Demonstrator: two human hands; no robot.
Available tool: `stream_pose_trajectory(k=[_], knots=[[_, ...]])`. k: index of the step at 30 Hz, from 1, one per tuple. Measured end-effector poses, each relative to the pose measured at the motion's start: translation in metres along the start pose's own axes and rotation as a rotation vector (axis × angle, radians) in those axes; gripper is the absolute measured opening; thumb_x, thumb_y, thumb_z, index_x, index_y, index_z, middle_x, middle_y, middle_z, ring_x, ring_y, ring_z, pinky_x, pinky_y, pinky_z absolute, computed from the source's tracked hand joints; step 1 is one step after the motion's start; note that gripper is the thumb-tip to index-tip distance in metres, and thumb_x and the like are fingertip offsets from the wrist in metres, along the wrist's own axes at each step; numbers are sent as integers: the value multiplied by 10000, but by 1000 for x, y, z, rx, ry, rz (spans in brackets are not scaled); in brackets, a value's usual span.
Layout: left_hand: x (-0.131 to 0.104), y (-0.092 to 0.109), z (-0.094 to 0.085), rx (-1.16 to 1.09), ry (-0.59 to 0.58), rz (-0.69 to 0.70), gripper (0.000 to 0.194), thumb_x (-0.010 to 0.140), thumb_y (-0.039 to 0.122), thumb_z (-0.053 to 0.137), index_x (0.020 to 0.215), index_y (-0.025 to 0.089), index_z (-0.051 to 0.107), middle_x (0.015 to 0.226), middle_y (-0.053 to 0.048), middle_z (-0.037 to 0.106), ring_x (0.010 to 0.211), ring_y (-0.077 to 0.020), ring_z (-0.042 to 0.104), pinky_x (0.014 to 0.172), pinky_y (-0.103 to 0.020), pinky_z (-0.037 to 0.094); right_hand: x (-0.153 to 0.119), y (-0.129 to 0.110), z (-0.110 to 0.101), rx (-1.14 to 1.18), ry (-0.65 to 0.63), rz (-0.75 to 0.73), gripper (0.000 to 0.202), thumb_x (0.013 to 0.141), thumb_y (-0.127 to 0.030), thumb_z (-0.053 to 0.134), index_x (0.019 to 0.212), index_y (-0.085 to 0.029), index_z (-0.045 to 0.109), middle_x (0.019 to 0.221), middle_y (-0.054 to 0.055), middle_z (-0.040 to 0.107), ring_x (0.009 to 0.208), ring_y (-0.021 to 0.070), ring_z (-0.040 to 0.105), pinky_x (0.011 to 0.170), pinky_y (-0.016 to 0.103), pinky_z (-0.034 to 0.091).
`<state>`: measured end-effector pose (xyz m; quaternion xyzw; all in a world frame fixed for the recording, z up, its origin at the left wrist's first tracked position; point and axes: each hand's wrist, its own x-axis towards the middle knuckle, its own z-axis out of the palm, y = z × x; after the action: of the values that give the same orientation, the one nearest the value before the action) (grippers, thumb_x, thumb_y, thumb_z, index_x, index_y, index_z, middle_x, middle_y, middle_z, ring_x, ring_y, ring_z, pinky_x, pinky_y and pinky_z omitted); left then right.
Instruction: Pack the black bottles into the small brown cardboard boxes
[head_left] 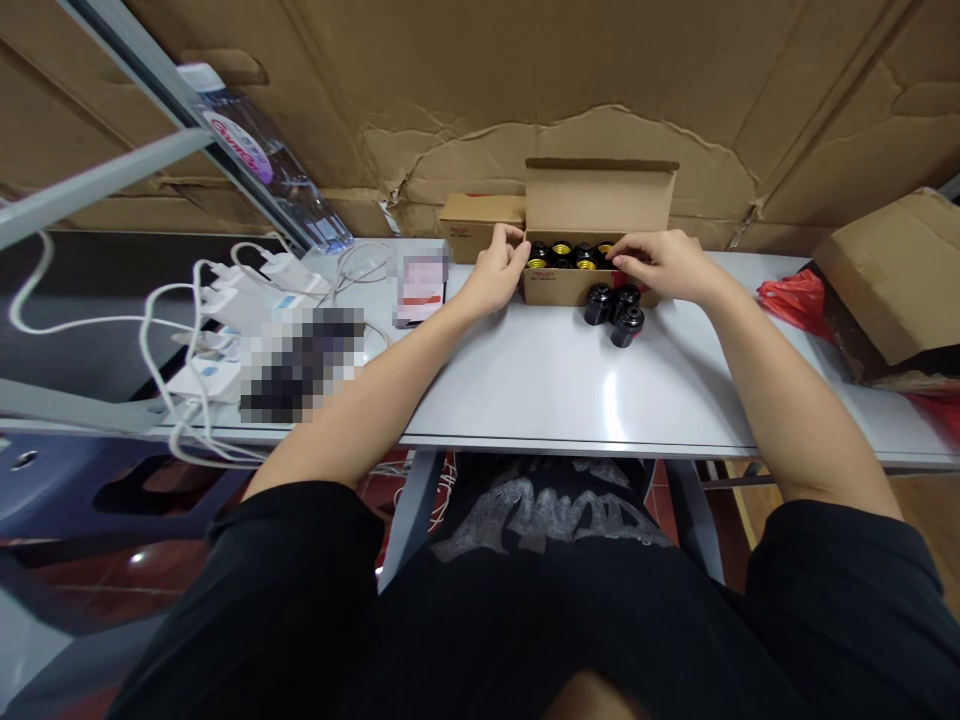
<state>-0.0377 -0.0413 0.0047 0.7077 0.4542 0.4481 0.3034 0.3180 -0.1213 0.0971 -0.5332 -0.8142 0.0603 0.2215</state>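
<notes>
A small open cardboard box [559, 288] stands on the white table with its lid flap raised at the back. Inside sit several black lamp sockets [585, 253], some with gold-coloured threaded openings facing up. My left hand [499, 268] is at the box's left end, fingers curled and thumb against its edge. At the right end, my right hand [660, 262] has its thumb and fingers bent together over a socket in the box; the fingertips partly cover it. Three more black sockets [627, 325] stand grouped on the table in front of the box.
Behind left is another cardboard box [480, 215]. A phone [421, 290], white power strips [214, 375] with cables, and a water bottle [262, 160] lie left. To the right are a red plastic bag [796, 303] and a larger carton [900, 275]. Cardboard sheeting [480, 90] lines the back.
</notes>
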Motion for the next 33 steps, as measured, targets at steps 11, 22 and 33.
stream_pose_trajectory(k=[11,22,33], knots=[[4,-8,1,6,4,36,711,1166,989,669,1373,309,695,878,4,674,797,-261,756,1082,-559,727,-8,-19,-12,-71,47,-120,369,1192,-455,647,1298,-251,935,1221,182,934,1111,431,847,1065,599,681],[4,-6,1,29,2,15,722,1179,984,648,1408,301,697,892,2,694,819,-267,778,1149,-592,727,-31,-75,8,-387,-153,-496,222,1237,-275,706,1352,-199,881,1329,214,858,1215,415,774,1100,537,563],[4,-5,-1,16,-18,49,682,1183,969,666,1366,312,679,864,12,693,809,-257,759,1113,-527,705,-44,-102,25,-508,-96,-482,397,1307,-562,713,1342,-202,876,1086,178,900,1112,447,792,1120,596,505]])
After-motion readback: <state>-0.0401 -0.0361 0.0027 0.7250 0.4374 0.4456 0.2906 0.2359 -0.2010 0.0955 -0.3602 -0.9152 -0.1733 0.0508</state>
